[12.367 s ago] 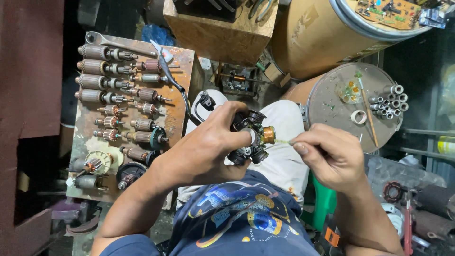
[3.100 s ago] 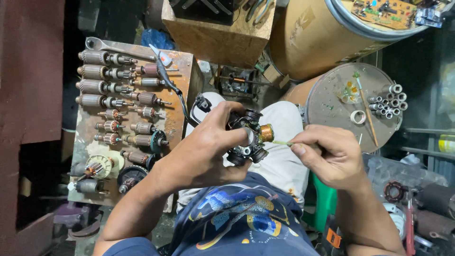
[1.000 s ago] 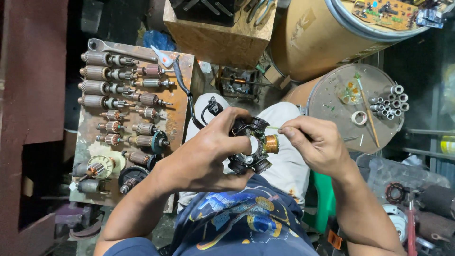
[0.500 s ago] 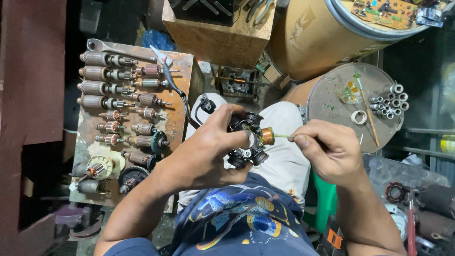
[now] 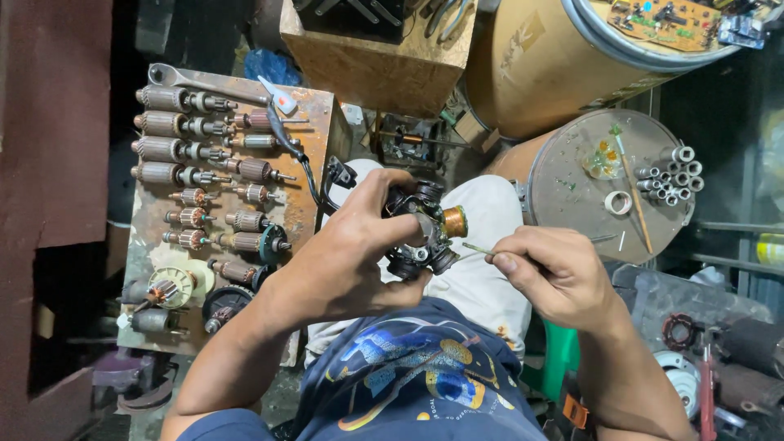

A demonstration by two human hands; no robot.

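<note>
**Motor armature in hand, thin strip at the commutator**

Item: small motor armature (image 5: 420, 229), dark winding body with a copper commutator ring at its right end. Location: held over my lap, centre of the scene, between the rusty tray on the left and the round metal lid on the right

Left hand (image 5: 347, 261): fingers wrapped around the armature from the near-left side, thumb and forefinger pressing the winding body, commutator left exposed

Right hand (image 5: 555, 273): fingertips pinched narrow on a thin pale strip (image 5: 476, 247), its free end pointing left, just beside the armature's lower windings

Handling, as I judge it: keep my left grip firm so the armature cannot turn; feed the strip in straight and gently, since it looks flexible and would buckle if pushed hard; hold it near its tip for control

Surroundings: rusty tray (image 5: 314, 122) with rows of spare armatures (image 5: 175, 151); round metal lid (image 5: 563, 184) bearing a cluster of short tubes (image 5: 670, 175) and a brush (image 5: 629, 184); wooden box (image 5: 384, 65) at the far side
</note>
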